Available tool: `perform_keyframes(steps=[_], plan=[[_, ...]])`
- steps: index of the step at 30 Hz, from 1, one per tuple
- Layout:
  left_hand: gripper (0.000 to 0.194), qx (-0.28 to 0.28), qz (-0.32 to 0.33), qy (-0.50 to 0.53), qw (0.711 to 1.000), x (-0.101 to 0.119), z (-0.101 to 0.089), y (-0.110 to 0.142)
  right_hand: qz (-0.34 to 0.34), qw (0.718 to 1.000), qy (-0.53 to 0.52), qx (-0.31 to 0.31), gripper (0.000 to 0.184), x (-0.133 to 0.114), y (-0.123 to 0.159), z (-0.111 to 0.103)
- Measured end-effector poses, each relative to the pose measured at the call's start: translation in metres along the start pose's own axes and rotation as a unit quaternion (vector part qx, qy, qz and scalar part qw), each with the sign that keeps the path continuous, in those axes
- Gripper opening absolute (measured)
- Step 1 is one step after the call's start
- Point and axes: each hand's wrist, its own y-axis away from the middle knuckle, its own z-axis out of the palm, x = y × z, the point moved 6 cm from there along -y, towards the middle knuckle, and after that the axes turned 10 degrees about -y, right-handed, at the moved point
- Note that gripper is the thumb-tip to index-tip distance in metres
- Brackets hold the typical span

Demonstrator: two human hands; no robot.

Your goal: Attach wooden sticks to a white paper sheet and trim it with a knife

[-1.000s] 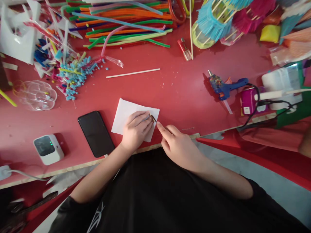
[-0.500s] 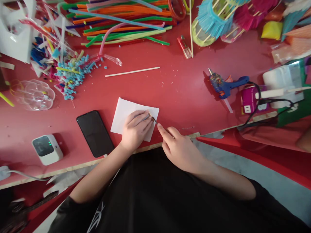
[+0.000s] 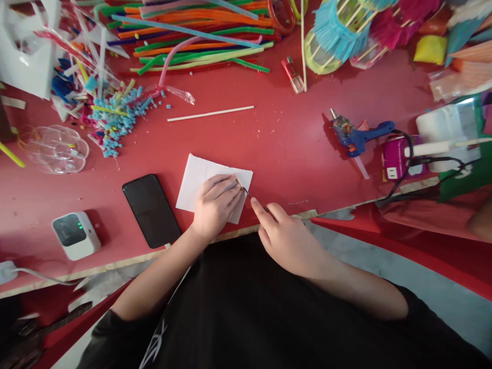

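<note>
A folded sheet of white paper lies by the near edge of the red table. My left hand rests on it, fingers pressed together, closed on a thin tan stick whose end shows by the fingertips. To the right, my right hand is closed round a slim, dark-tipped tool, its index finger stretched along it. The tip meets the stick beside my left fingertips. Most of the tool is hidden in my palm, so its exact kind is unclear.
A phone and a small white device lie left. Beyond the paper is a thin stick. Pipe cleaners and cut scraps lie at the back; a blue glue gun with its cord is right.
Both hands stay almost in place on the paper and the tool. The whole view has shifted very slightly; nothing was let go or picked up.
</note>
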Motion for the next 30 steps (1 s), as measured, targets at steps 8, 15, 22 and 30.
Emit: perform_keyframes(steps=[8,15,22,30], plan=[[0.013,-0.004,-0.002,0.003,1.0,0.0,0.0,0.0,0.027,0.999,0.021,-0.037,0.06,-0.001,0.002,-0.003],[0.01,-0.003,-0.003,-0.002,1.0,0.001,-0.002,-0.002,-0.019,1.0,0.004,-0.007,0.058,0.004,0.01,-0.005],[0.015,-0.011,-0.017,-0.002,1.0,0.0,-0.004,-0.005,-0.077,0.965,-0.141,0.205,0.045,0.035,0.009,-0.026],[0.023,-0.03,-0.013,-0.028,0.999,-0.007,-0.019,-0.014,-0.025,0.929,-0.264,0.257,0.039,0.056,-0.024,-0.008]])
